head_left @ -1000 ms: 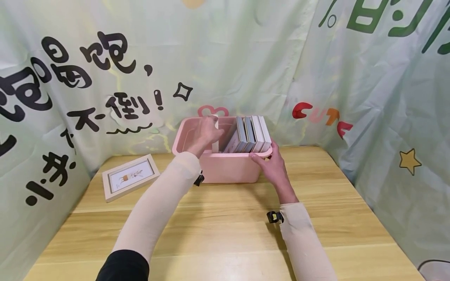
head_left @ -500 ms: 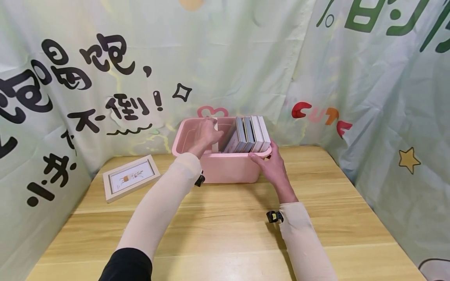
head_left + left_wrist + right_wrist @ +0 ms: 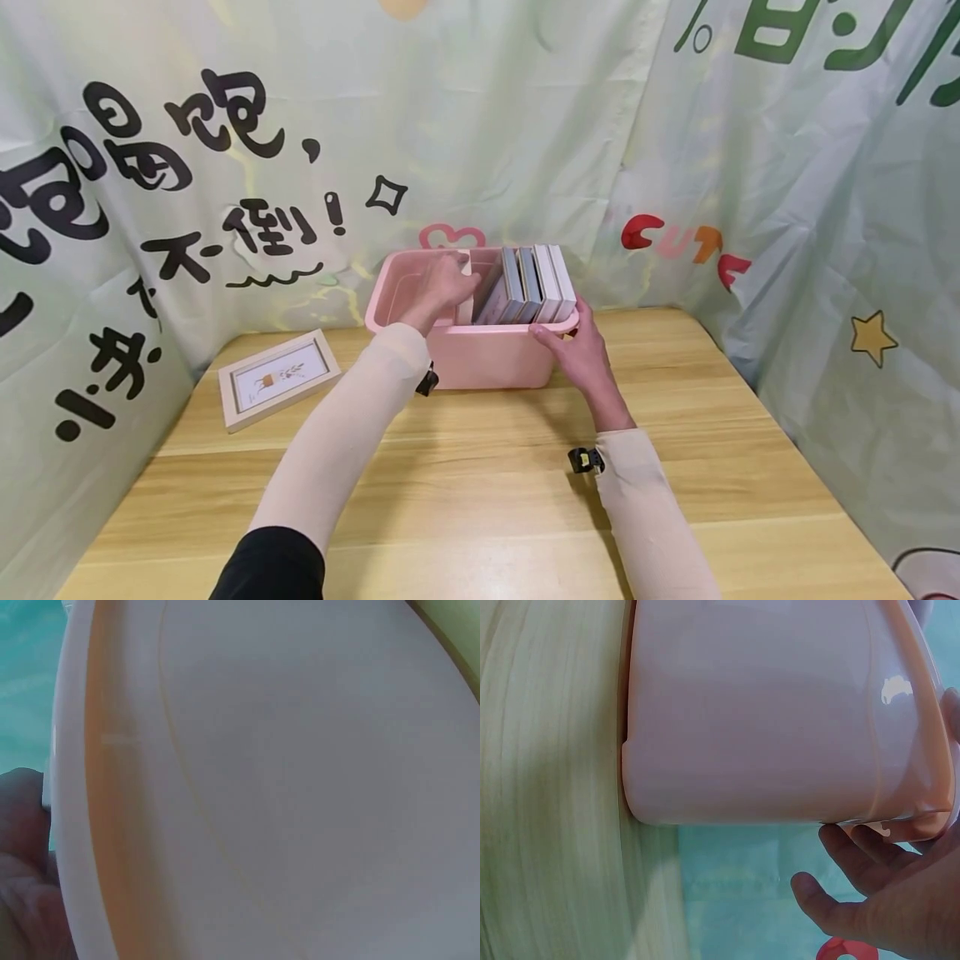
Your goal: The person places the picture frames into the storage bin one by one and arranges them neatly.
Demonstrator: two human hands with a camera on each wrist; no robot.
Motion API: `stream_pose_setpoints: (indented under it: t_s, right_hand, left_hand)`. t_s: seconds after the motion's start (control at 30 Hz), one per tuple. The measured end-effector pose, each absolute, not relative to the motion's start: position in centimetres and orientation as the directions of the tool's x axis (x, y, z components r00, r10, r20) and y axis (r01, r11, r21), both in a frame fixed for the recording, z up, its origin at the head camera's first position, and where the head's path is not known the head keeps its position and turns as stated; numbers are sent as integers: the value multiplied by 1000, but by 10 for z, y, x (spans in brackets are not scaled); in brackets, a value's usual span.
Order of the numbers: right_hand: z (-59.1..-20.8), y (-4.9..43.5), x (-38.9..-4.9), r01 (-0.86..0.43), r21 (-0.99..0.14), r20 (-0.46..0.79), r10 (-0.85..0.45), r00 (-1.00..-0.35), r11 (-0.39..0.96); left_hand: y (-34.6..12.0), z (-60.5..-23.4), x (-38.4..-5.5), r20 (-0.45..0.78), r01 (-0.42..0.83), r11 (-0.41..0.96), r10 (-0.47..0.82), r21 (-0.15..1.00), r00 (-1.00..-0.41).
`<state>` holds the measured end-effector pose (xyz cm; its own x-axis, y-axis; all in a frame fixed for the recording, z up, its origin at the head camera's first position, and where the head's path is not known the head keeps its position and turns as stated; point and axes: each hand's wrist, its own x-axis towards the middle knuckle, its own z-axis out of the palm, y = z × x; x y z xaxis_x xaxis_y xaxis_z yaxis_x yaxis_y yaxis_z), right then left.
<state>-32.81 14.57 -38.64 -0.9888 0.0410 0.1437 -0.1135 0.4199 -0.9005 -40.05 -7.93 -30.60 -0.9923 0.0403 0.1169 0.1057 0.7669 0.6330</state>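
A pink plastic storage bin stands at the back of the wooden table. My left hand reaches down inside it and pinches a pale, flat, frame-like piece standing on edge. To the right of that piece, several grey- and white-edged picture frames stand in a row, the greyish ones leaning. My right hand holds the bin's right front corner, thumb at the rim. From the right wrist view, its fingers curve beneath the rim. The bin's wall fills most of the left wrist view.
Flat on the table, left of the bin, lies a light wood picture frame with a plant print. Printed cloth hangs close behind the bin and along both sides. The table stretches forward between the forearms.
The pale piece in my left hand has shifted slightly right inside the bin, toward the row of frames. My right hand stays at the corner.
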Motion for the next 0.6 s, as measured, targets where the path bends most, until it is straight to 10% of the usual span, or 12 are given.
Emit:
stream_pose_setpoints:
  t_s: [0.6]
  right_hand:
    - [-389,147,-331,-122,-902,155,48,-987,414]
  left_hand:
    - [-69,-308,-402,11,106,627,154,772,-988]
